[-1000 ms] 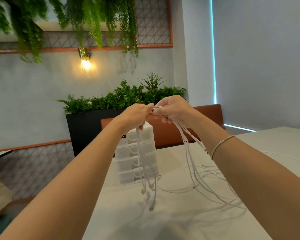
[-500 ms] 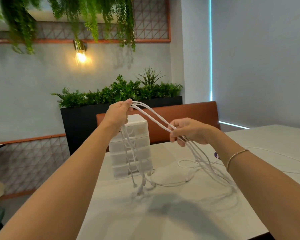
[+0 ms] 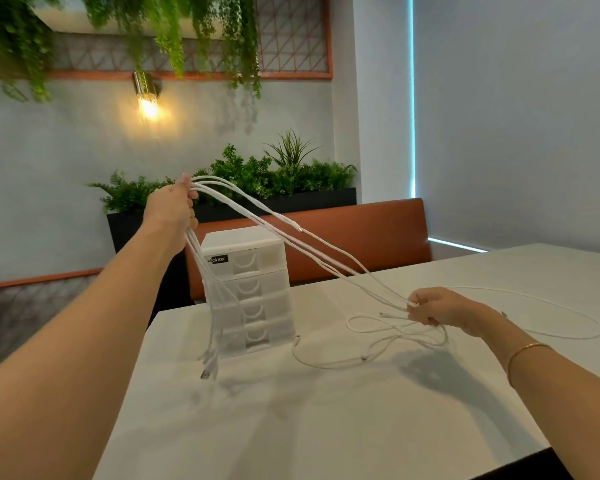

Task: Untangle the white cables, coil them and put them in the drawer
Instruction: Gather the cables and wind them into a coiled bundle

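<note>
Cafe or lounge seating area: padded brown bench [image 3: 361, 237] behind a white surface [image 3: 326, 427], black planter [image 3: 291, 202] of greenery, hanging plants [image 3: 153, 29], lit wall lamp [image 3: 148, 95], lattice panels [image 3: 291, 36]

The white cables [image 3: 291, 233] are thin, several strands run together. They are gathered at a raised point on the left, and from there some ends hang straight down in front of the drawer unit [image 3: 248, 289], their plugs dangling just above the table. The other strands slope down to the right in a loose bundle, then spill onto the table in slack, overlapping loops. The drawer unit is a small translucent white stack of four drawers, all closed, standing upright.
</note>
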Demonstrator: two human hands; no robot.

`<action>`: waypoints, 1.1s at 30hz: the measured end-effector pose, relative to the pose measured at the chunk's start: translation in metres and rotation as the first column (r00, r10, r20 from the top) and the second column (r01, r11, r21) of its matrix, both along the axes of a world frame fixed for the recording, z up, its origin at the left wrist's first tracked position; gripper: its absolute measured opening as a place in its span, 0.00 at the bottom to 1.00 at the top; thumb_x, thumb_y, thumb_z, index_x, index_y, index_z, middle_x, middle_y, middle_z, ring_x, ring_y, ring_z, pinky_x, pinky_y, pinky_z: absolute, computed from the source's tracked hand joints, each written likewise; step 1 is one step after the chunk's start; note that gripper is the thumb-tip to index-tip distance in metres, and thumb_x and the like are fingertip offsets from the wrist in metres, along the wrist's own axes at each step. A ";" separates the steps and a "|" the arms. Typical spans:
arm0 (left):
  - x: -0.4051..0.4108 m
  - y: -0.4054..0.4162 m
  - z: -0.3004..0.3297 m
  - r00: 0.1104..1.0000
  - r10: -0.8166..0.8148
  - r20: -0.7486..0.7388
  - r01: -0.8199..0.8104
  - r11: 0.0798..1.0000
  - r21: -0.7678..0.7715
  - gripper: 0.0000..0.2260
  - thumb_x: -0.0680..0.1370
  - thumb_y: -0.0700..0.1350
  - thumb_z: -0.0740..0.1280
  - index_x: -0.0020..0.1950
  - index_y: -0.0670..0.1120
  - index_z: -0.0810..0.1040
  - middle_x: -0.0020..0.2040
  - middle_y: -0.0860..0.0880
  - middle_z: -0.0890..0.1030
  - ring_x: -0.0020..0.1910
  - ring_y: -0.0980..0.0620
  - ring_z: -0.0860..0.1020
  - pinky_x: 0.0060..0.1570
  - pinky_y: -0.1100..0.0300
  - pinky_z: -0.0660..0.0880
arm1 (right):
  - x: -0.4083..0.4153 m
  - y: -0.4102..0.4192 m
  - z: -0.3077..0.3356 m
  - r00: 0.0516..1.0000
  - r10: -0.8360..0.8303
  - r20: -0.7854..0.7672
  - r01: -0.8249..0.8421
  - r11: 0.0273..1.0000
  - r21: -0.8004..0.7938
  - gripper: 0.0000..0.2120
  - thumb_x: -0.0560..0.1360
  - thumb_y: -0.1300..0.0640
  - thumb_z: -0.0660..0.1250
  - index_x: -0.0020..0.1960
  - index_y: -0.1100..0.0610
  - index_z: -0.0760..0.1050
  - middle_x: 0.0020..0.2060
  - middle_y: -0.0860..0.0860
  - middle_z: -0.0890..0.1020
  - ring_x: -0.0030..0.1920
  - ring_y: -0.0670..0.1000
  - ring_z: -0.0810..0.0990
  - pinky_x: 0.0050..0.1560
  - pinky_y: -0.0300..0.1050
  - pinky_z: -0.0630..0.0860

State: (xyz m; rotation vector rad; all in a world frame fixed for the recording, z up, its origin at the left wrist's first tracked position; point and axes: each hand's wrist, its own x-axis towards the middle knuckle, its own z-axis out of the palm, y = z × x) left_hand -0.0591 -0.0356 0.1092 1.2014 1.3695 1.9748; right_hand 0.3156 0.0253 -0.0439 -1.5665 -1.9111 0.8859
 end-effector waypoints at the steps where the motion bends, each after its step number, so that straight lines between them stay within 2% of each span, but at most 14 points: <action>1: -0.002 0.000 0.000 1.000 0.002 0.011 -0.002 1.000 -0.001 0.15 0.81 0.51 0.58 0.37 0.46 0.71 0.30 0.51 0.62 0.24 0.57 0.58 0.19 0.67 0.58 | 0.006 0.002 0.000 0.998 -0.007 0.060 0.006 1.000 0.017 0.07 0.75 0.61 0.66 0.39 0.58 0.75 0.34 0.52 0.76 0.36 0.49 0.72 0.40 0.38 0.69; 5: -0.001 0.001 -0.003 0.997 0.012 0.082 -0.013 1.000 0.008 0.15 0.81 0.51 0.58 0.37 0.46 0.71 0.29 0.52 0.62 0.22 0.58 0.58 0.20 0.67 0.58 | 0.028 0.017 0.006 0.886 -0.143 0.442 0.071 0.982 0.174 0.06 0.75 0.57 0.64 0.40 0.53 0.77 0.42 0.50 0.80 0.45 0.51 0.75 0.41 0.38 0.70; 9: 0.006 0.002 -0.002 0.996 0.012 0.088 -0.015 0.999 0.029 0.15 0.81 0.51 0.58 0.37 0.46 0.71 0.29 0.52 0.63 0.22 0.58 0.58 0.20 0.67 0.57 | 0.041 0.023 0.017 0.640 -0.436 0.633 0.288 0.900 0.328 0.10 0.77 0.57 0.58 0.54 0.54 0.76 0.54 0.52 0.78 0.57 0.55 0.74 0.61 0.53 0.64; 12: 0.007 0.001 0.001 0.995 -0.004 0.096 -0.001 0.998 0.057 0.15 0.81 0.50 0.58 0.37 0.46 0.70 0.29 0.51 0.61 0.21 0.58 0.58 0.20 0.67 0.57 | 0.051 0.022 0.015 0.414 -0.412 0.811 0.301 0.903 0.305 0.14 0.77 0.58 0.59 0.61 0.53 0.73 0.61 0.53 0.76 0.63 0.55 0.71 0.64 0.58 0.63; 14: 0.005 0.000 0.000 0.998 -0.014 0.058 0.011 0.999 0.052 0.15 0.81 0.50 0.58 0.37 0.46 0.70 0.29 0.51 0.61 0.22 0.58 0.58 0.20 0.67 0.57 | 0.055 0.022 0.011 0.404 -0.278 0.872 0.290 0.942 0.167 0.18 0.75 0.51 0.64 0.64 0.52 0.71 0.63 0.52 0.74 0.64 0.55 0.70 0.65 0.54 0.65; 17: 0.005 0.002 -0.004 0.999 0.001 -0.044 -0.001 1.000 0.000 0.15 0.81 0.51 0.59 0.37 0.46 0.70 0.29 0.51 0.63 0.25 0.56 0.59 0.24 0.65 0.59 | 0.044 0.027 0.020 0.424 -0.033 0.905 0.143 0.989 -0.031 0.25 0.71 0.45 0.70 0.64 0.54 0.73 0.62 0.51 0.76 0.60 0.53 0.74 0.63 0.45 0.69; 21: 0.015 0.006 -0.005 0.994 -0.020 -0.110 0.017 0.999 -0.030 0.15 0.80 0.52 0.60 0.37 0.47 0.71 0.30 0.51 0.64 0.27 0.55 0.61 0.27 0.63 0.60 | -0.006 0.017 0.057 0.433 0.010 0.901 -0.034 0.999 0.006 0.18 0.72 0.49 0.69 0.56 0.60 0.79 0.48 0.53 0.79 0.47 0.51 0.75 0.57 0.46 0.75; 22: 0.019 0.006 -0.004 0.990 -0.030 -0.138 0.025 0.999 -0.037 0.15 0.80 0.52 0.59 0.37 0.47 0.72 0.30 0.50 0.64 0.27 0.55 0.61 0.28 0.62 0.61 | -0.022 0.009 0.071 0.481 -0.015 0.876 -0.129 0.988 0.087 0.19 0.74 0.50 0.67 0.59 0.61 0.78 0.50 0.54 0.79 0.50 0.52 0.76 0.60 0.46 0.73; 23: 0.022 0.006 -0.004 0.985 -0.041 -0.166 0.036 0.999 -0.038 0.15 0.80 0.53 0.59 0.37 0.47 0.72 0.30 0.50 0.65 0.28 0.54 0.62 0.29 0.62 0.61 | -0.041 -0.002 0.087 0.594 -0.017 0.804 -0.207 0.963 0.174 0.20 0.75 0.50 0.66 0.63 0.60 0.75 0.56 0.54 0.78 0.57 0.53 0.75 0.63 0.46 0.70; 25: 0.030 0.005 -0.002 0.976 -0.072 -0.207 0.068 0.997 -0.027 0.15 0.81 0.52 0.59 0.38 0.46 0.72 0.30 0.50 0.64 0.28 0.54 0.62 0.29 0.61 0.61 | -0.080 -0.030 0.116 0.871 0.102 0.481 -0.284 0.903 0.323 0.26 0.77 0.48 0.64 0.70 0.57 0.67 0.67 0.52 0.71 0.67 0.53 0.68 0.67 0.46 0.65; 26: 0.034 0.004 0.000 0.971 -0.090 -0.220 0.088 0.996 -0.020 0.15 0.81 0.52 0.58 0.38 0.46 0.71 0.30 0.51 0.64 0.28 0.54 0.61 0.29 0.61 0.61 | -0.101 -0.040 0.128 0.935 0.173 0.309 -0.284 0.888 0.363 0.29 0.76 0.46 0.63 0.72 0.57 0.63 0.69 0.52 0.68 0.69 0.53 0.67 0.67 0.48 0.64; 28: 0.043 0.000 0.002 0.960 -0.124 -0.251 0.125 0.992 -0.012 0.15 0.81 0.52 0.58 0.38 0.46 0.71 0.29 0.51 0.64 0.27 0.55 0.61 0.28 0.62 0.61 | -0.136 -0.051 0.142 0.967 0.238 0.093 -0.255 0.880 0.400 0.29 0.76 0.45 0.64 0.72 0.57 0.64 0.67 0.52 0.72 0.65 0.53 0.71 0.65 0.49 0.68; 31: 0.051 -0.004 0.004 0.944 -0.138 -0.300 0.142 0.990 -0.009 0.15 0.81 0.52 0.58 0.37 0.46 0.71 0.29 0.52 0.64 0.27 0.54 0.61 0.29 0.61 0.61 | -0.166 -0.053 0.143 0.949 0.291 -0.122 -0.220 0.886 0.409 0.12 0.77 0.52 0.64 0.57 0.57 0.77 0.47 0.53 0.82 0.50 0.52 0.81 0.56 0.50 0.76; 33: 0.050 -0.006 0.005 0.945 -0.123 -0.303 0.129 0.992 -0.002 0.15 0.81 0.52 0.58 0.37 0.46 0.71 0.29 0.52 0.64 0.27 0.54 0.62 0.29 0.61 0.62 | -0.171 -0.053 0.139 0.888 0.324 -0.327 -0.195 0.908 0.371 0.09 0.77 0.57 0.64 0.51 0.60 0.79 0.37 0.52 0.82 0.38 0.49 0.81 0.50 0.48 0.79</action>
